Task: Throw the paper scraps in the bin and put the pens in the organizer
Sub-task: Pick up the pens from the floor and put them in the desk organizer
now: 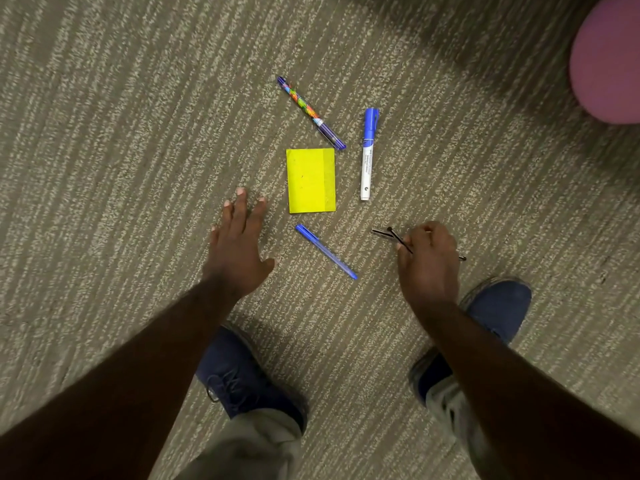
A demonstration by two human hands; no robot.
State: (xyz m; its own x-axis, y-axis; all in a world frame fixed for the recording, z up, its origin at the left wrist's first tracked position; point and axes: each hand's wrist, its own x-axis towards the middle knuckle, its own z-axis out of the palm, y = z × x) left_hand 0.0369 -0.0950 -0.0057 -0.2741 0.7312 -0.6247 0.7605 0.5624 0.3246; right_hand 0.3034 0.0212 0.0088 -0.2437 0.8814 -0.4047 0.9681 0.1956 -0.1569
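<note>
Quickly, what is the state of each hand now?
Left hand: open, fingers spread, holding nothing.
Right hand: closed on thin dark pens.

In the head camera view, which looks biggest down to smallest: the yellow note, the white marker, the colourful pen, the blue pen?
1. Yellow note, by area.
2. White marker and colourful pen: similar length, marker thicker.
3. Blue pen, shortest and thinnest.

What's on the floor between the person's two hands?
In the head view, a blue pen lies slanted on the carpet between the open left hand and the right hand, touching neither.
</note>
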